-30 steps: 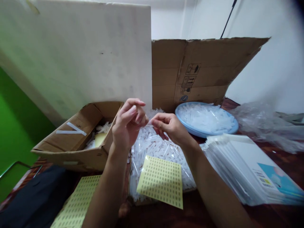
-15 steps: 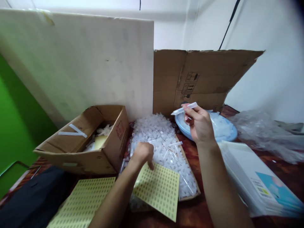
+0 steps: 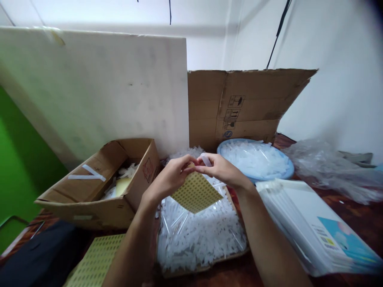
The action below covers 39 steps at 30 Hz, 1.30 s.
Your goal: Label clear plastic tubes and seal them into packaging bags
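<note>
My left hand (image 3: 171,178) pinches the top corner of a yellow sticker sheet (image 3: 196,193) and holds it up over a heap of small clear plastic tubes (image 3: 197,235) on a flat cardboard tray. My right hand (image 3: 220,170) holds one clear tube (image 3: 206,160) between its fingers, and its fingertips meet the sheet's top edge close to my left hand's fingers. Both hands hover above the heap, in front of the cardboard wall.
An open cardboard box (image 3: 98,187) with scraps stands at the left. A blue basin (image 3: 254,159) filled with tubes sits behind right, next to crumpled plastic film (image 3: 332,167). A stack of white packets (image 3: 314,223) lies at the right; another sticker sheet (image 3: 95,261) lies near left.
My left hand picked the sticker sheet up off the heap and raised it. My right hand came back from the blue basin with a tube to meet it.
</note>
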Tool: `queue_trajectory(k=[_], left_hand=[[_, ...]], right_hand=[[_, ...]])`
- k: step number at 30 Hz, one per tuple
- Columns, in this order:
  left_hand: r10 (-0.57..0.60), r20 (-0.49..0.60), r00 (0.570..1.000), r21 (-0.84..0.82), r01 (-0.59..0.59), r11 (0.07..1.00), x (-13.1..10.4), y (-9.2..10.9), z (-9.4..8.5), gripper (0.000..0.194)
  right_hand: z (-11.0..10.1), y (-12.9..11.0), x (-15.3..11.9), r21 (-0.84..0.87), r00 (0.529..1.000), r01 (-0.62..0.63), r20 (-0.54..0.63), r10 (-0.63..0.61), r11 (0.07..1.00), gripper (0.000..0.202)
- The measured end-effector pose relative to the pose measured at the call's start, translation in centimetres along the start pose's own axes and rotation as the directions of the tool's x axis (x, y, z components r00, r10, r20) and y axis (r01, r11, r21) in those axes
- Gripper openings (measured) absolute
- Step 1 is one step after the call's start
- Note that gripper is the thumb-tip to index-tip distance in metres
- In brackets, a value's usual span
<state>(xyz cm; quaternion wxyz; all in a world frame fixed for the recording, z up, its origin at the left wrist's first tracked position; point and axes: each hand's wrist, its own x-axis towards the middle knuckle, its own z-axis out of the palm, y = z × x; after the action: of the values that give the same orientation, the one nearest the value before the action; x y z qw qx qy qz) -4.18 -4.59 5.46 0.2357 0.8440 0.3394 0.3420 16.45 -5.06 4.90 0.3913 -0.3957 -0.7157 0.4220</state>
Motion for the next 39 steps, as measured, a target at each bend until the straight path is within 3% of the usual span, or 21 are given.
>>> queue_trajectory(k=[3,6,8,11,13,16,20,25,39], left_hand=[[0.003,-0.192,0.981,0.0,-0.003,1.0,0.2,-0.1,0.1,0.013],[0.151,-0.346,0.926,0.155,-0.102,0.983,0.3,0.1,0.1,0.018],[0.306,-0.385,0.871,0.367,-0.16,0.916,0.3,0.5,0.1,0.01],[0.456,-0.398,0.796,0.619,-0.134,0.774,0.1,1.3,0.2,0.002],[0.49,-0.425,0.761,0.651,-0.119,0.749,0.1,1.7,0.4,0.004],[0.479,-0.49,0.728,0.558,-0.16,0.814,0.1,1.7,1.0,0.006],[0.406,-0.543,0.735,0.408,-0.191,0.892,0.2,1.3,1.7,0.009],[0.365,-0.579,0.729,0.346,-0.186,0.92,0.2,0.9,1.8,0.009],[0.333,-0.494,0.803,0.283,-0.213,0.935,0.2,0.8,0.8,0.01]], right_hand=[[0.5,0.1,0.2,0.044,0.999,-0.033,0.004,0.032,0.998,0.028],[0.9,-0.1,0.5,0.102,0.999,-0.006,-0.03,0.009,0.995,0.033],[1.2,-0.3,0.5,0.149,0.995,0.056,-0.09,-0.043,0.987,0.035],[1.6,-0.8,0.5,0.152,0.974,0.146,-0.192,-0.116,0.977,0.033],[1.8,-1.1,0.4,0.12,0.957,0.191,-0.243,-0.158,0.974,0.032],[2.0,-1.4,0.2,0.072,0.941,0.23,-0.27,-0.203,0.971,0.03],[2.3,-1.6,0.1,0.018,0.93,0.268,-0.266,-0.253,0.963,0.027],[2.7,-1.6,0.2,-0.033,0.908,0.293,-0.302,-0.289,0.955,0.023],[2.7,-1.4,0.1,-0.079,0.906,0.297,-0.291,-0.307,0.952,0.021]])
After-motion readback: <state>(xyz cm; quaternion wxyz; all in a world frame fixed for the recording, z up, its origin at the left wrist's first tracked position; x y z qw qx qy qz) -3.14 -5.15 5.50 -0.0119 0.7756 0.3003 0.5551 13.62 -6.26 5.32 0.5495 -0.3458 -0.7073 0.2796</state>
